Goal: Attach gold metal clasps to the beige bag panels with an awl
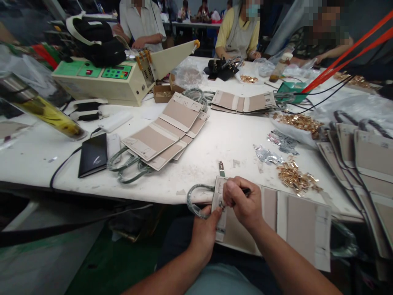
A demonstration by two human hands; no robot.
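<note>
A flat beige bag panel lies across the table's front edge over my lap, with a grey-green rope handle looping out of its left end. My left hand pinches the panel's left end from below, its thumb beside a small metal fitting. My right hand presses down on that same end and is closed around a dark thin tool whose tip shows past the knuckles. A small metal clip lies on the table just beyond.
A stack of beige panels with rope handles lies left of centre, more stacks at right. Piles of gold fittings and silver pieces sit right of my hands. A black phone, a green-topped machine and seated people beyond.
</note>
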